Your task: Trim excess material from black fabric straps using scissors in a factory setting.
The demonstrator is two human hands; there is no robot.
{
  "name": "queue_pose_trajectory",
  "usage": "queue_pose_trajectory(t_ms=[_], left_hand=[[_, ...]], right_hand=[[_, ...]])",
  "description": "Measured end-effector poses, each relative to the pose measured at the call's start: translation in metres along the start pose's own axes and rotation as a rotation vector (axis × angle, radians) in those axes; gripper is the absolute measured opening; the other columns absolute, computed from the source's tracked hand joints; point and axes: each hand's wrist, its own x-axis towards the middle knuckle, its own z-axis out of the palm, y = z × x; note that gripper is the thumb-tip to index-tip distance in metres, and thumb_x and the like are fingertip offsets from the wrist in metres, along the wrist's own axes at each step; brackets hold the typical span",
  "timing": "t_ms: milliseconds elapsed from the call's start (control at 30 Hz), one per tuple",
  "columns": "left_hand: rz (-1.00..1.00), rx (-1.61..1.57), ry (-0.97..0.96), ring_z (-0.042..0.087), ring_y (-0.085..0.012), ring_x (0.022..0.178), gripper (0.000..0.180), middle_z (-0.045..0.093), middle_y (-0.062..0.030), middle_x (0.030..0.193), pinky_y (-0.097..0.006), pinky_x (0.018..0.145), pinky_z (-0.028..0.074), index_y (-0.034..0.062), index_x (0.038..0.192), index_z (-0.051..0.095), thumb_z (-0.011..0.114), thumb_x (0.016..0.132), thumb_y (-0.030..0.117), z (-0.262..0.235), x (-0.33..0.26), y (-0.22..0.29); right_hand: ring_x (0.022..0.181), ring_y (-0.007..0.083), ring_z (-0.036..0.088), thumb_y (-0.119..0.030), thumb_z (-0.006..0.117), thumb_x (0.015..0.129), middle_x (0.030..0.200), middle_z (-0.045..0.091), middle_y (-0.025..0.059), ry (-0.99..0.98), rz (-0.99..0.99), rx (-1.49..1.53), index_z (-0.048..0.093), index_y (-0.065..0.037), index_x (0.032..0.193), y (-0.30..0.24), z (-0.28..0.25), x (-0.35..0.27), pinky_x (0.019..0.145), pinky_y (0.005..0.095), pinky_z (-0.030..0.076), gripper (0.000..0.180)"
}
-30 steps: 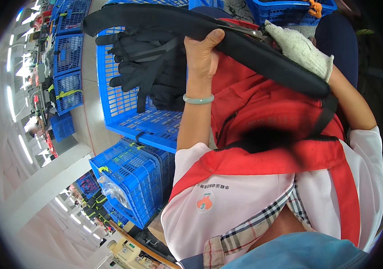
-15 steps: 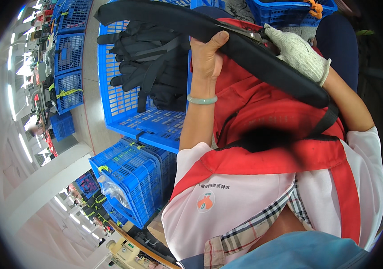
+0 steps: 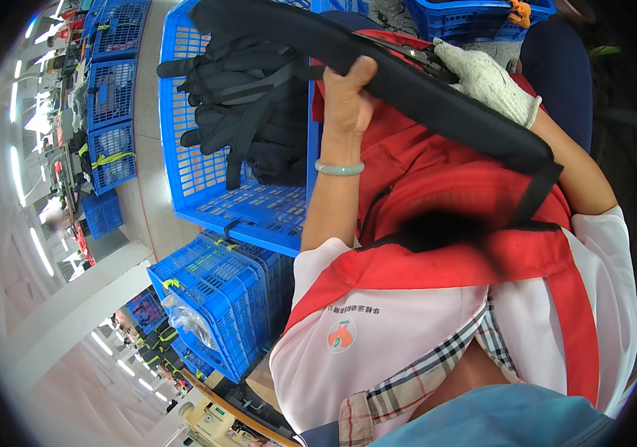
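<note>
The long black padded fabric strap (image 3: 408,89) lies slantwise across the upper middle of the view, its long axis running from the upper left, above the crate, down to the right, where it narrows into a thin black webbing band (image 3: 538,195) that drops onto the red fabric bag (image 3: 445,194) in the person's lap. Both hands hold it, well apart along its length: the bare left hand (image 3: 347,93), with a pale green bangle (image 3: 339,169) on its wrist, has its grip closed on the strap's near edge about midway, thumb up against the underside; the right hand (image 3: 488,80), in a white knitted glove, has its grip clamped over the strap's top edge further right, just beside a small metal fitting that is too blurred to make out. The strap's free left end reaches out over the big blue plastic lattice crate (image 3: 207,186), which holds a heap of similar black straps (image 3: 248,123). More blue crates (image 3: 214,298) stand stacked below and to the left.
</note>
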Motion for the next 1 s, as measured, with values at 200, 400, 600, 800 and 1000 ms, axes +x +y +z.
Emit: queue_pose_trajectory(t_ms=[200, 400, 600, 800, 1000], left_hand=[[0.014, -0.041, 0.108, 0.063, -0.0192, 0.087, 0.03, 0.065, -0.0073, 0.092, -0.033, 0.082, 0.053, 0.0042, 0.105, 0.059, 0.075, 0.081, 0.014, -0.004, 0.003, -0.003], [-0.005, -0.046, 0.054, 0.062, -0.0186, 0.089, 0.034, 0.063, -0.0052, 0.095, -0.034, 0.085, 0.052, 0.0047, 0.106, 0.058, 0.076, 0.08, 0.015, -0.004, 0.003, -0.002], [-0.066, -0.177, 0.081, 0.062, -0.0183, 0.088, 0.034, 0.063, -0.0032, 0.094, -0.033, 0.083, 0.053, 0.0065, 0.105, 0.057, 0.076, 0.077, 0.007, 0.005, 0.005, -0.009], [-0.045, -0.156, 0.057, 0.062, -0.0175, 0.088, 0.032, 0.063, -0.0017, 0.094, -0.033, 0.083, 0.053, 0.0083, 0.104, 0.059, 0.076, 0.077, 0.005, 0.001, 0.008, -0.003], [0.0, -0.028, 0.016, 0.062, -0.0184, 0.094, 0.029, 0.064, -0.0028, 0.099, -0.036, 0.086, 0.053, 0.0088, 0.106, 0.06, 0.074, 0.08, 0.009, -0.007, 0.011, -0.016]], right_hand=[[0.084, 0.0414, 0.062, -0.034, 0.063, 0.086, 0.09, 0.063, 0.0253, 0.006, 0.045, 0.082, 0.053, 0.0, 0.117, 0.004, 0.009, -0.005, 0.069, 0.0449, 0.048, 0.047], [0.085, 0.042, 0.061, -0.031, 0.064, 0.084, 0.087, 0.061, 0.0249, 0.025, 0.024, 0.022, 0.05, 0.0, 0.116, -0.001, 0.002, -0.005, 0.07, 0.0452, 0.047, 0.047], [0.086, 0.041, 0.061, -0.027, 0.062, 0.085, 0.089, 0.061, 0.0224, -0.097, -0.001, 0.174, 0.055, 0.001, 0.104, 0.009, 0.007, 0.002, 0.071, 0.0446, 0.045, 0.035], [0.083, 0.0384, 0.062, -0.031, 0.064, 0.085, 0.088, 0.062, 0.0213, -0.098, 0.078, 0.114, 0.053, 0.001, 0.115, 0.002, -0.009, -0.005, 0.071, 0.0438, 0.046, 0.045], [0.088, 0.0402, 0.061, -0.033, 0.067, 0.082, 0.095, 0.062, 0.0223, -0.167, 0.089, 0.025, 0.05, 0.001, 0.117, 0.001, -0.007, -0.006, 0.074, 0.0438, 0.048, 0.052]])
